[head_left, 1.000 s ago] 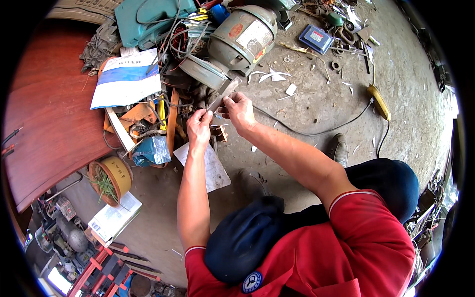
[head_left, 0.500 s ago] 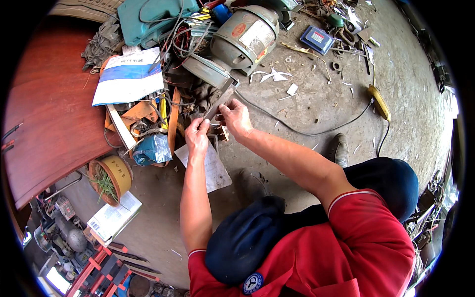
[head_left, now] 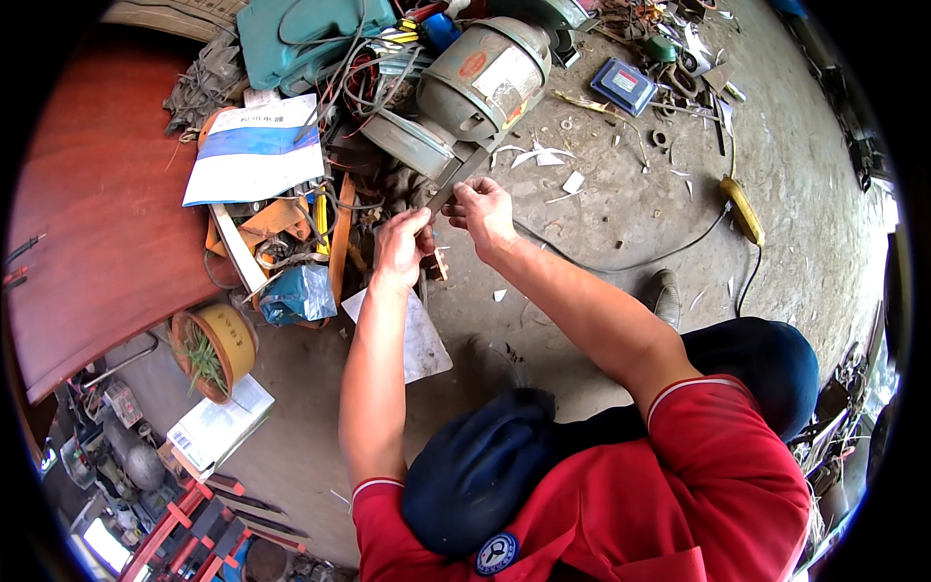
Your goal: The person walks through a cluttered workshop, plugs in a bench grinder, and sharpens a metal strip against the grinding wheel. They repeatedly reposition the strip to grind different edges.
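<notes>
A flat, dark grey metal strip [head_left: 469, 167] slants up and to the right between my hands. Its lower end is pinched by my left hand [head_left: 400, 249]. The fingertips of my right hand [head_left: 486, 215] close on it farther up its length. The far part of the strip lies at the front opening of the wheel guard [head_left: 412, 142] on a grey-green bench grinder [head_left: 482, 76]. Whether it touches the wheel I cannot tell, since the wheel itself is hidden.
Left of the grinder, a heap of tools, cables and a white-and-blue bag [head_left: 254, 155] lies beside a reddish-brown board [head_left: 107, 213]. A black cord [head_left: 621, 260] runs right to a yellow power socket [head_left: 743, 210]. A potted plant [head_left: 228, 344] stands at lower left; paper scraps litter the floor.
Both hands have shifted slightly up and to the right, and the strip now reaches farther past the guard's edge. My left hand shows more of its back.
</notes>
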Demonstrator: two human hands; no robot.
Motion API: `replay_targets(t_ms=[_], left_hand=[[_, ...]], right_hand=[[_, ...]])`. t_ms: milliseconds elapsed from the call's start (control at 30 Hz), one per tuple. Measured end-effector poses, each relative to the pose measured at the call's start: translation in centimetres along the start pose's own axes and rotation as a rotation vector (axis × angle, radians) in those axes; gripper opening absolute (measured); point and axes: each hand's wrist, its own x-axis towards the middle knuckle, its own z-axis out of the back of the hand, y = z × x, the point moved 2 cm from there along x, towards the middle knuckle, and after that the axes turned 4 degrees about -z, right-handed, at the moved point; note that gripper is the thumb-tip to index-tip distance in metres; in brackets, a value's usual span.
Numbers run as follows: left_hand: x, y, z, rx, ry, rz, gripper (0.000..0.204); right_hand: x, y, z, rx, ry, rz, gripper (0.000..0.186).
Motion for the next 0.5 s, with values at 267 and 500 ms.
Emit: replay_targets(t_ms=[267,500], left_hand=[[1.5,-1.6,-1.0,-0.117,0.070,0.136,0.016],[1.0,-1.2,-0.5,-0.178,0.032,0.152,0.015]], right_hand=[[0.3,1.3,-0.3,0.095,-0.026,0.024,0.011],[0.0,0.9,-0.8,0.083,-0.016,0.031,0.012]])
